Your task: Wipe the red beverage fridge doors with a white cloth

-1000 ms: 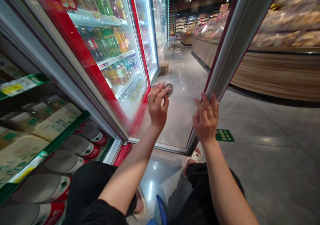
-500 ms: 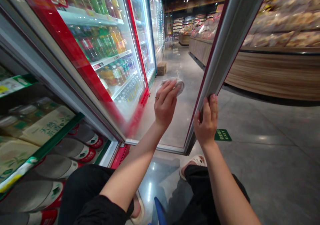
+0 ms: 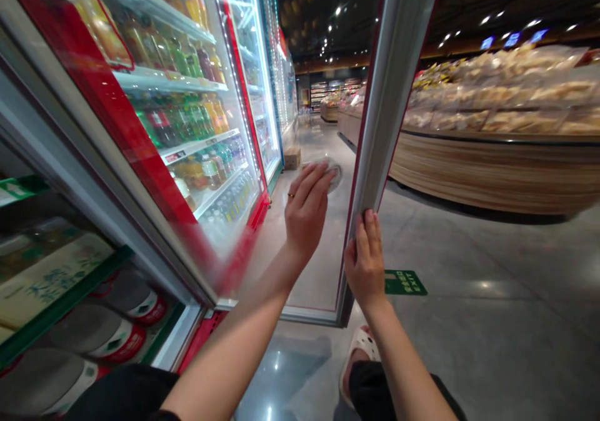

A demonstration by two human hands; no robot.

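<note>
My left hand (image 3: 305, 212), a ring on one finger, presses a crumpled pale cloth (image 3: 335, 174) against the glass pane (image 3: 312, 277) of an open cooler door. Its fingers bend over the cloth and cover most of it. Lower and to the right, my right hand (image 3: 366, 262) grips the grey metal door frame (image 3: 391, 77), with fingers along the outer side and thumb by the inner edge. Red trim (image 3: 70, 52) borders the hinge side of the door. Bottled drinks (image 3: 187, 121) on lit shelves show through the glass.
At left, the cooler's shelves hold large bottles (image 3: 100, 330) and cartons (image 3: 56, 271) behind a green shelf edge (image 3: 70, 302). A wood-sided display (image 3: 487, 171) of bagged goods curves along the right. A green exit sign (image 3: 405, 282) lies on the floor; a cardboard box (image 3: 292, 158) stands farther back.
The view has tilted upward and turned slightly right. My left hand and the cloth have shifted a little up and right on the glass. My right hand keeps its place on the frame.
</note>
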